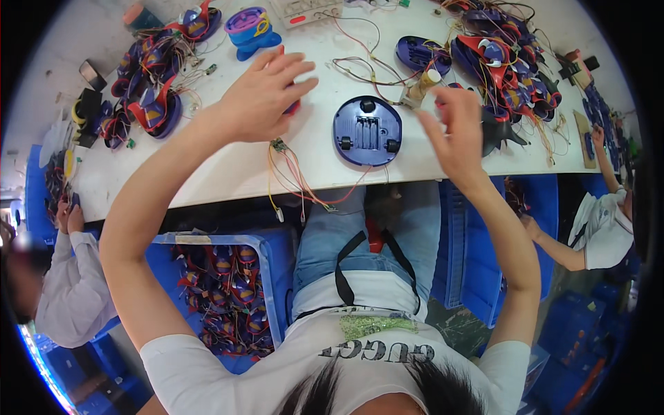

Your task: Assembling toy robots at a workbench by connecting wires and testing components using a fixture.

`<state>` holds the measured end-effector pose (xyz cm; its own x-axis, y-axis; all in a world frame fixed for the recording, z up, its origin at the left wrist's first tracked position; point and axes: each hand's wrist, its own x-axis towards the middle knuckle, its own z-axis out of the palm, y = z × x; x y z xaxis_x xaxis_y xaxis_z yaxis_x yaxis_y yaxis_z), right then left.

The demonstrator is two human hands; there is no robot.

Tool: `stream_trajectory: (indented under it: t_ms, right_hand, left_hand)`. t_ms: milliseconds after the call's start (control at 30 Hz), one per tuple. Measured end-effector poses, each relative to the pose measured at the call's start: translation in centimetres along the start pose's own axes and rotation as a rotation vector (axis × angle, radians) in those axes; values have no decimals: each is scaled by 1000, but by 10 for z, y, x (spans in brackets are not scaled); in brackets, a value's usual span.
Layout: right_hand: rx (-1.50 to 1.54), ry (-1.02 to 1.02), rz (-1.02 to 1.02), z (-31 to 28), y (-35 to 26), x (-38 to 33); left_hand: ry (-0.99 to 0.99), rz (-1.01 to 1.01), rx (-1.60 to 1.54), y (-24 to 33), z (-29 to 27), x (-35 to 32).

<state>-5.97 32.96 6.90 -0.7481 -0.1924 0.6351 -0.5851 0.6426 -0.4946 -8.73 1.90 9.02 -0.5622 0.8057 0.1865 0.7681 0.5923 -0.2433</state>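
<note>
My left hand (pixel 266 97) is over a red and dark toy part (pixel 293 108), thumb side and fingers around it; most of the part is hidden under the palm. Just below, a small green circuit board (pixel 278 145) with several thin red, yellow and white wires lies toward the table's front edge. A purple oval toy base (pixel 351 150) rests between my hands, its battery compartment and black wheels facing up. To its right, my right hand (pixel 458 135) is raised with thumb and curled fingers apart, holding nothing. Beside its fingertips stands a tan cylinder (pixel 418 88) with a pale top.
Piles of purple and red toy parts with wires (pixel 149 76) cover the table's left and right sides. A second purple base (pixel 418 52), a blue and purple round holder (pixel 250 34) and a bench instrument (pixel 308 12) stand farther back. A filled blue crate (pixel 270 297) is below; co-workers sit either side.
</note>
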Motion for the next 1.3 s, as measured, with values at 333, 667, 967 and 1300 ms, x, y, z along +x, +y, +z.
stream_trajectory:
  t_ms: [333,667,967,1300]
  right_hand:
    - [230,-383,597,6,10,45]
    - [234,-335,-15,32,-27,-2]
    - [132,-352,-149,34,-30,-14]
    - [109,-608,-38,39,-28,11]
  left_hand:
    - [-36,-692,-507,55,44,45]
    - [125,-685,-601,65,60,40]
    - [186,-631,-673,64,60,37]
    - [146,-652,-574,67,76,36]
